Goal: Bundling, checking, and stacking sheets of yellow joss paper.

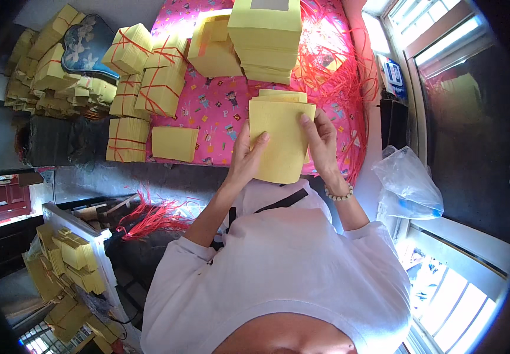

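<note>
A thin stack of yellow paper sheets [282, 144] is held upright between my two hands, above the near edge of the table. My left hand [248, 154] grips its left side, thumb lying on the front face. On the other side, my right hand [322, 141] closes round the right edge with its thumb near the top corner; most fingers are behind the paper. More yellow sheets [282, 95] show just behind the held stack; whether they are held too I cannot tell. A beaded bracelet [339, 193] circles my right wrist.
A tall yellow paper stack [265, 47] stands on the pink patterned tabletop [213, 112]. Bundles tied with red strips [159, 91] and a loose low stack [173, 144] lie left. Loose red strips [331, 65] cover the back right. A plastic bag [409, 184] hangs at the right.
</note>
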A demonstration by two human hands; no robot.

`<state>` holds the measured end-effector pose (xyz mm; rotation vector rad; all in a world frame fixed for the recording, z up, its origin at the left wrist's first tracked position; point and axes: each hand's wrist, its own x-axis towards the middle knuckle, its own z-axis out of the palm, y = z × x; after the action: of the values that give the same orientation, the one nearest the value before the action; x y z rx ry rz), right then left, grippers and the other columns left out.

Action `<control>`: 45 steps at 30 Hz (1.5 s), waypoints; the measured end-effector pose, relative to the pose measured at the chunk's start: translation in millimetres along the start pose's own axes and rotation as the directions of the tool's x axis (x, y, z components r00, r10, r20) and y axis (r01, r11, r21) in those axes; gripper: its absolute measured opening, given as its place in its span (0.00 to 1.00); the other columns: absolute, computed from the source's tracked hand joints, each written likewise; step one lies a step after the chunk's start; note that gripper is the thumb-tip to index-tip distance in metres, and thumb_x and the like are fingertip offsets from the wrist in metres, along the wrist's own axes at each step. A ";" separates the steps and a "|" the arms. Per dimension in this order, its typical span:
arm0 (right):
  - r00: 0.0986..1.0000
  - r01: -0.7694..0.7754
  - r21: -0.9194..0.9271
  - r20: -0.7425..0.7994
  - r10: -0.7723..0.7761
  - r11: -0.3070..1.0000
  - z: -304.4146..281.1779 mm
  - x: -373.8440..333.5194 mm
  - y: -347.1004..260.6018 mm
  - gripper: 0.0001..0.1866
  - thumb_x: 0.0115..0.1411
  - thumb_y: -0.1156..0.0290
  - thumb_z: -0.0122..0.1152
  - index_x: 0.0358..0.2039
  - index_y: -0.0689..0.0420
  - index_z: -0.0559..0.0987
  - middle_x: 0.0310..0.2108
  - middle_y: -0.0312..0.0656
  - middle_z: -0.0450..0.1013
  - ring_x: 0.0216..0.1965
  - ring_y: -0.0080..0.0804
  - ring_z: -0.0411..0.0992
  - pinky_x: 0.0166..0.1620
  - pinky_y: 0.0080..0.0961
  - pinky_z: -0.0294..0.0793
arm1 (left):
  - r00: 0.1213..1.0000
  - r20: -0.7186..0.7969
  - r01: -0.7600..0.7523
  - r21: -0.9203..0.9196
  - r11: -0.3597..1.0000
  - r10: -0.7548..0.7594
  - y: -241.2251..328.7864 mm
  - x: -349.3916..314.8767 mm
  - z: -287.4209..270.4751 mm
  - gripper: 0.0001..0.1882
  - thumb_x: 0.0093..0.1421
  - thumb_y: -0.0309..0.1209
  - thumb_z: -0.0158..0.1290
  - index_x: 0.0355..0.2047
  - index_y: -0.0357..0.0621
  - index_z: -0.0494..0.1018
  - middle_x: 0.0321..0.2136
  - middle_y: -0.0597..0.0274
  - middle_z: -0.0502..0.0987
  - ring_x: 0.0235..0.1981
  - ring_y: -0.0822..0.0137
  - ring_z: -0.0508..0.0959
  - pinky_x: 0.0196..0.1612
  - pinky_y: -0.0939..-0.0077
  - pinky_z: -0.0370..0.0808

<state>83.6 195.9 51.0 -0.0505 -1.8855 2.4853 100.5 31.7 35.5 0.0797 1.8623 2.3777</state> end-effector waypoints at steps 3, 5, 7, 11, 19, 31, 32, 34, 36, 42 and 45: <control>1.000 -0.006 -0.014 0.020 0.007 1.000 -4.7 4.6 3.7 0.10 0.62 0.69 0.54 0.38 0.62 0.74 0.30 0.31 0.73 0.30 0.13 0.67 0.34 0.14 0.68 | 1.000 -0.002 0.017 0.016 1.000 -0.017 0.2 -0.4 -1.8 0.16 0.63 0.27 0.44 0.51 0.39 0.60 0.42 0.62 0.70 0.43 0.76 0.69 0.45 0.79 0.68; 0.999 0.018 -0.031 0.037 -0.017 0.999 -1.9 4.9 1.9 0.11 0.62 0.67 0.54 0.38 0.62 0.74 0.29 0.31 0.72 0.30 0.12 0.67 0.33 0.14 0.67 | 0.999 -0.014 0.032 0.025 0.999 -0.032 0.4 -0.3 -2.3 0.16 0.63 0.27 0.44 0.51 0.39 0.60 0.42 0.62 0.70 0.43 0.76 0.70 0.45 0.79 0.68; 0.997 -0.055 -0.043 0.055 0.057 0.998 -2.6 2.5 0.9 0.12 0.62 0.66 0.54 0.37 0.62 0.75 0.28 0.31 0.72 0.28 0.12 0.67 0.31 0.13 0.66 | 0.998 -0.065 0.020 0.006 1.000 -0.019 0.4 -0.9 -3.4 0.17 0.63 0.28 0.44 0.53 0.40 0.60 0.43 0.62 0.70 0.43 0.75 0.70 0.46 0.78 0.68; 0.963 -0.180 -0.144 0.174 0.204 0.973 -11.8 -3.9 9.8 0.15 0.62 0.62 0.54 0.31 0.63 0.77 0.23 0.31 0.72 0.23 0.13 0.66 0.26 0.13 0.64 | 0.997 -0.037 0.067 -0.030 0.997 -0.068 0.4 1.4 -14.5 0.19 0.63 0.29 0.44 0.54 0.40 0.59 0.45 0.61 0.70 0.44 0.74 0.70 0.47 0.78 0.68; 0.950 -0.222 -0.187 0.181 0.256 0.957 0.3 -9.4 9.1 0.17 0.61 0.62 0.55 0.30 0.66 0.78 0.21 0.32 0.73 0.23 0.13 0.68 0.26 0.13 0.67 | 0.978 -0.039 0.199 -0.120 0.973 -0.204 -2.4 -2.7 -30.4 0.20 0.63 0.29 0.45 0.55 0.42 0.59 0.46 0.62 0.70 0.46 0.73 0.70 0.48 0.77 0.68; 0.886 -0.348 -0.222 0.239 0.397 0.911 19.0 10.6 17.6 0.20 0.61 0.56 0.54 0.29 0.64 0.79 0.23 0.34 0.74 0.22 0.15 0.71 0.26 0.14 0.70 | 0.907 -0.024 0.404 -0.240 0.883 -0.421 6.7 15.7 -59.1 0.18 0.62 0.30 0.45 0.52 0.40 0.63 0.45 0.59 0.72 0.45 0.68 0.73 0.47 0.71 0.70; 0.872 -0.364 -0.252 0.245 0.423 0.897 20.8 12.4 16.7 0.20 0.61 0.56 0.54 0.28 0.63 0.79 0.23 0.34 0.74 0.22 0.16 0.71 0.25 0.14 0.71 | 0.907 -0.034 0.399 -0.243 0.884 -0.419 5.5 18.2 -62.4 0.18 0.62 0.30 0.45 0.52 0.40 0.63 0.45 0.59 0.72 0.45 0.68 0.73 0.47 0.71 0.70; 0.870 -0.372 -0.257 0.238 0.431 0.892 24.6 15.4 24.7 0.20 0.61 0.56 0.53 0.27 0.63 0.79 0.22 0.34 0.74 0.22 0.16 0.71 0.25 0.14 0.70 | 0.926 0.015 0.372 -0.198 0.907 -0.376 -0.8 22.0 -69.5 0.18 0.62 0.30 0.45 0.51 0.39 0.63 0.44 0.58 0.73 0.44 0.66 0.74 0.47 0.70 0.71; 0.869 -0.379 -0.262 0.229 0.438 0.888 27.3 19.1 29.2 0.20 0.61 0.56 0.53 0.27 0.62 0.78 0.22 0.34 0.74 0.22 0.16 0.71 0.24 0.14 0.70 | 0.917 0.012 0.391 -0.220 0.894 -0.399 -7.3 25.2 -77.3 0.17 0.62 0.30 0.45 0.51 0.39 0.63 0.44 0.57 0.73 0.44 0.66 0.74 0.47 0.70 0.71; 0.871 -0.342 -0.336 0.238 0.430 0.878 38.3 24.6 40.3 0.20 0.61 0.56 0.54 0.25 0.62 0.78 0.20 0.34 0.74 0.20 0.16 0.70 0.23 0.13 0.70 | 0.885 0.057 0.460 -0.251 0.851 -0.462 -0.7 26.7 -92.4 0.17 0.63 0.30 0.43 0.51 0.38 0.63 0.45 0.56 0.72 0.45 0.65 0.74 0.47 0.69 0.72; 0.879 -0.295 -0.363 0.260 0.400 0.884 45.0 25.2 44.9 0.20 0.60 0.56 0.54 0.24 0.61 0.78 0.20 0.34 0.73 0.19 0.16 0.70 0.23 0.13 0.70 | 0.897 0.041 0.434 -0.259 0.863 -0.439 2.7 25.4 -100.4 0.17 0.63 0.29 0.43 0.51 0.38 0.63 0.45 0.56 0.72 0.45 0.65 0.74 0.47 0.68 0.72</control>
<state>56.8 141.4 19.5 0.0195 -2.6198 2.4997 63.6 -62.5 13.1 -0.3554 1.3643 2.2685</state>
